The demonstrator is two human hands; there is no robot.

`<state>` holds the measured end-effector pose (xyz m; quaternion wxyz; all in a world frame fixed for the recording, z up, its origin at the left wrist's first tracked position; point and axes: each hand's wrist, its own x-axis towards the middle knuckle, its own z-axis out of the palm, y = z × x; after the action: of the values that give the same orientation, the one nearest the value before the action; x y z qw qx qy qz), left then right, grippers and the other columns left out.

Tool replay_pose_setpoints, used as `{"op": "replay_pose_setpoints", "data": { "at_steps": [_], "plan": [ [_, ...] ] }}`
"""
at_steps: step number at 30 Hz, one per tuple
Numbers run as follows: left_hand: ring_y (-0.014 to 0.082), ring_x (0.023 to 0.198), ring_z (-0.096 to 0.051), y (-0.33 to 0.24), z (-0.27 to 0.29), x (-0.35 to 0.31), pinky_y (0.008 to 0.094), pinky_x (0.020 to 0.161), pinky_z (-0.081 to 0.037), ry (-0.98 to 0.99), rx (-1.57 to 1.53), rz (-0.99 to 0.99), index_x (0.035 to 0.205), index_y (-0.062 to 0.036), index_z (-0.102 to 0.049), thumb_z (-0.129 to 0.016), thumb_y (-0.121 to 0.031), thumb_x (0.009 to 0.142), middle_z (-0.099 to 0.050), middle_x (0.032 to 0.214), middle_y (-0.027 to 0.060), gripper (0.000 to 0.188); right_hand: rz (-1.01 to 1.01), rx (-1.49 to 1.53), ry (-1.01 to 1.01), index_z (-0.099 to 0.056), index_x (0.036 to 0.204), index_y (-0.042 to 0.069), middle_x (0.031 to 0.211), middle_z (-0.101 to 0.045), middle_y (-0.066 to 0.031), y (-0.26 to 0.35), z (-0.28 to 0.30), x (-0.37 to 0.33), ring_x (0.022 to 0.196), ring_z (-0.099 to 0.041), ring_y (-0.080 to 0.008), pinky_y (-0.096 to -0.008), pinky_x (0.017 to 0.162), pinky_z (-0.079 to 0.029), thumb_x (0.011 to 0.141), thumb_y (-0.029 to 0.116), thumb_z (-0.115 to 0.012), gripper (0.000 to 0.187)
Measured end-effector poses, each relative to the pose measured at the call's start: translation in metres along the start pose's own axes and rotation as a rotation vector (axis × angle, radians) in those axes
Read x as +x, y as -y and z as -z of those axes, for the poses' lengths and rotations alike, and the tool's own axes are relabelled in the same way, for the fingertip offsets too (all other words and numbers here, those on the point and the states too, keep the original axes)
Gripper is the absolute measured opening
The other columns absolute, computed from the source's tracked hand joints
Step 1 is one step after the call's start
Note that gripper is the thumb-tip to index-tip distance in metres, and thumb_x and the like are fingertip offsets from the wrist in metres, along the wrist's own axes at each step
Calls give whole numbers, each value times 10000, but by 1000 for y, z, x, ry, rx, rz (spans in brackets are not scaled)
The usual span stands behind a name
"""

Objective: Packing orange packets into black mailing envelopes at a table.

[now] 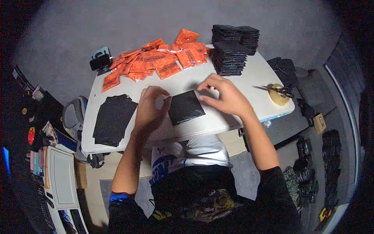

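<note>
Left hand (150,107): fingers curled together, tips pinching at the left edge of the black square pouch (186,107). Right hand (226,95): fingers bent, tips pressing the pouch's upper right corner; whether they pinch it, cannot tell.

Pouch lies flat on the white table (233,78), at its near edge. Judged thin, light, pliable film, probably slick; best taken at an edge or corner.

Left of the pouch: flat black sheets (113,119). Beyond it: loose orange packets (156,60) and black pouch stacks (231,50). Right of it: scissors (278,90) across a tape roll (279,97).
</note>
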<state>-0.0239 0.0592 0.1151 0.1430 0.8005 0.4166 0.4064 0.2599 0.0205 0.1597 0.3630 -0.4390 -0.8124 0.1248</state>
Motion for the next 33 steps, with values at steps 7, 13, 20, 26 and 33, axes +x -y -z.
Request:
{"op": "replay_pose_setpoints", "data": {
  "at_steps": [7,13,20,26,33],
  "plan": [
    [460,1345,-531,48,-126,-27,615,1121,-409,-145,446,-178,1370,42,-571,-678,-374,1005,-593,1413,255,565,-114,-350,118,-401,1595,27,1678,-370,-217,-57,-137,-9,1538,-371,-415,-633,1225,-317,1037,343,-532,655],
    [472,1481,-423,48,-131,-33,764,1174,-257,25,529,-5,1511,27,-492,-547,-575,1031,-465,1593,249,771,-225,-396,285,-338,1647,57,1742,-266,-175,-63,-149,-6,1612,-230,-387,-632,1280,-199,1066,469,-441,720],
    [484,1510,-379,47,-125,-33,801,1158,-230,96,568,59,1544,19,-467,-484,-595,1055,-438,1624,222,785,-253,-428,314,-297,1663,41,1756,-208,-196,-58,-146,-5,1628,-165,-402,-635,1289,-161,1081,504,-376,747],
    [462,1536,-349,43,-121,-37,794,1176,-207,150,565,60,1555,27,-451,-443,-622,1060,-418,1640,223,817,-285,-442,385,-265,1676,44,1765,-169,-198,-54,-142,-5,1632,-145,-400,-602,1302,-146,1095,487,-342,734],
    [435,1555,-327,39,-119,-38,755,1211,-192,177,564,98,1558,59,-425,-452,-635,1051,-391,1653,235,860,-290,-459,381,-276,1665,16,1749,-177,-247,-51,-140,-7,1627,-161,-406,-578,1306,-160,1101,468,-334,725]
  ]
}}
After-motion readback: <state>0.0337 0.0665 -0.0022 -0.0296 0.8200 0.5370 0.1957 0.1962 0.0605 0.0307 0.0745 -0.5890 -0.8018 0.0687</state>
